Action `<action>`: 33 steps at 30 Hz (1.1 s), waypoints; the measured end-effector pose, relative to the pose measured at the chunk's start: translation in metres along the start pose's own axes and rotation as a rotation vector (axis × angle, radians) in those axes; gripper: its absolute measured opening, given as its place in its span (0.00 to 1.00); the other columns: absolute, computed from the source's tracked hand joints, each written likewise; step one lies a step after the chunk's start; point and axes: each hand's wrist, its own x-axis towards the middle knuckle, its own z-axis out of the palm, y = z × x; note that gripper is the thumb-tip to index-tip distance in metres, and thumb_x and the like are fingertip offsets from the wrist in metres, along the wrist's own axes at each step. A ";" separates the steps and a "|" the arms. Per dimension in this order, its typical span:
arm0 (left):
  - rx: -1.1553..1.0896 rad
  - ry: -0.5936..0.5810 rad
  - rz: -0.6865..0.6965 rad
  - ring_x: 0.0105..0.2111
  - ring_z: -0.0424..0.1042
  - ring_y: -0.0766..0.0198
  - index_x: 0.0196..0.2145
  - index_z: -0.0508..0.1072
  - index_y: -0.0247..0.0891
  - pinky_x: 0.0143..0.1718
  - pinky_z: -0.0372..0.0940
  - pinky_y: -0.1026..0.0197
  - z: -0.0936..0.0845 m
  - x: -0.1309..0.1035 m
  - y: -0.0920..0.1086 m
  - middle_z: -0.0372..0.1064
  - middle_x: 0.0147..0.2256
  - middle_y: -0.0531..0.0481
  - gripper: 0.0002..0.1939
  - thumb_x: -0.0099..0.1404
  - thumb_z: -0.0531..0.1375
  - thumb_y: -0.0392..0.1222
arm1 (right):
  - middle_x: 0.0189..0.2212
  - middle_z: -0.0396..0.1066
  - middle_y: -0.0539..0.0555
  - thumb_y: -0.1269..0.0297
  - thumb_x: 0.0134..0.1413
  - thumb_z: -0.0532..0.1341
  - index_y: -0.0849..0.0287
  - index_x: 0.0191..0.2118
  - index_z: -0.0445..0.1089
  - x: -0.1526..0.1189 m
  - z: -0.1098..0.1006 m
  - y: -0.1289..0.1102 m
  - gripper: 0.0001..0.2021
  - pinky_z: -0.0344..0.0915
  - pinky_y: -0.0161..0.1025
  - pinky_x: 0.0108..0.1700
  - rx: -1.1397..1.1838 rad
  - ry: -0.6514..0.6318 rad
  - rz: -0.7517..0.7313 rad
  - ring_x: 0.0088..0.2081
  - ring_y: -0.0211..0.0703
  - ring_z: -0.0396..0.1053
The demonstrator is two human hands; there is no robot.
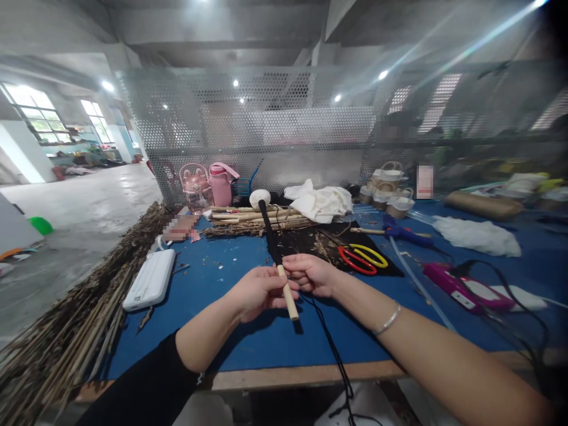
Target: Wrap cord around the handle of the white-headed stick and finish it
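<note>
Between my hands is a pale wooden stick (290, 305) with a round white head (260, 198) at its far end. Black cord or wrapping (270, 234) covers the shaft from below the head down to near my fingers. My left hand (261, 290) is closed round the bare lower part of the stick. Just to the right, my right hand (313, 273) pinches at the edge of the black wrapping, its fingertips close together. A loose black cord (326, 331) runs down from there over the table's front edge.
Red-and-yellow-handled scissors (358, 260) lie on a black cloth (310, 245) to the right. Nearby are a blue glue gun (406, 232) and a purple device (468, 288). A white power bank (149, 280) and bundled dry stems (89, 307) lie left. Thin sticks (248, 218) and white cloth (319, 200) sit behind.
</note>
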 end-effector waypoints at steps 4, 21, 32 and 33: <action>0.090 0.062 -0.012 0.24 0.70 0.68 0.31 0.68 0.32 0.25 0.66 0.66 0.001 0.000 -0.001 0.70 0.28 0.47 0.07 0.56 0.61 0.39 | 0.08 0.46 0.36 0.63 0.41 0.66 0.59 0.26 0.58 0.001 0.003 0.003 0.14 0.31 0.26 0.13 -0.016 0.047 -0.042 0.11 0.24 0.35; 0.045 0.121 0.112 0.23 0.69 0.71 0.28 0.68 0.31 0.27 0.65 0.69 0.005 0.002 -0.006 0.68 0.24 0.50 0.11 0.52 0.66 0.39 | 0.09 0.43 0.36 0.65 0.50 0.61 0.63 0.37 0.65 0.002 0.001 0.000 0.10 0.32 0.25 0.13 0.084 -0.050 0.002 0.12 0.25 0.32; 0.196 0.189 0.042 0.20 0.64 0.73 0.27 0.67 0.33 0.23 0.63 0.68 0.002 0.001 -0.007 0.64 0.21 0.53 0.16 0.50 0.67 0.46 | 0.10 0.47 0.38 0.60 0.43 0.65 0.61 0.27 0.61 0.003 0.009 0.004 0.13 0.33 0.25 0.13 -0.073 0.039 -0.089 0.12 0.23 0.36; 0.198 0.185 0.059 0.20 0.64 0.73 0.27 0.67 0.33 0.24 0.64 0.68 0.002 0.002 -0.008 0.64 0.21 0.54 0.17 0.48 0.68 0.47 | 0.10 0.48 0.38 0.60 0.43 0.65 0.61 0.27 0.61 0.003 0.009 0.004 0.13 0.33 0.25 0.13 -0.087 0.047 -0.097 0.12 0.24 0.36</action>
